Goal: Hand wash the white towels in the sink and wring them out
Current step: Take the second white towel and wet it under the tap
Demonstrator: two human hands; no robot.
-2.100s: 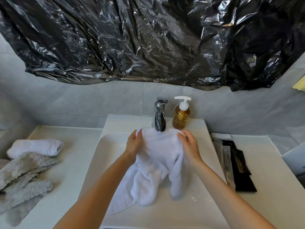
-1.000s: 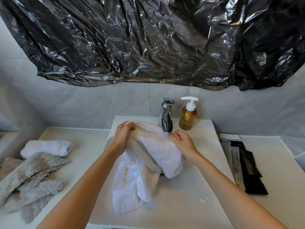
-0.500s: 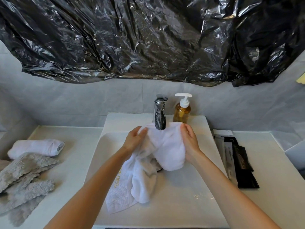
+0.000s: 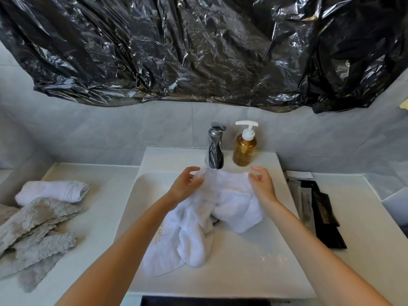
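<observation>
I note the crumpled white terry towel (image 4: 223,208) lying in the shallow white ceramic sink (image 4: 254,268), bunched under the chrome tap spout (image 4: 214,151) at its far end and trailing toward me and to the left, where a flat woven hem with gold lettering rests on the basin floor. Its long axis therefore runs roughly from the tap down to the near-left corner of the basin.

The left hand (image 4: 186,186) sits at the towel's far-left edge, fingers spread and loosely curled, touching or just off the cloth; I cannot tell which. It grips nothing. The right hand (image 4: 261,184) is at the far-right edge, fingers likewise open and curved, its heel resting on the thick fold. Neither hand has a closed hold.

My judgement: both hands flank the far end of the towel, with the bulk lying between them and nearer to me. The next regrasp depends on closing inward across that short width. The trailing hem is nearer the left forearm.

I see no water stream from the tap. An amber pump-top soap bottle (image 4: 244,149) stands just right of the tap. On the white tabletop (image 4: 99,217), well left of the sink, a rolled white towel (image 4: 53,192) rests against grey textured cloths (image 4: 33,235).
</observation>
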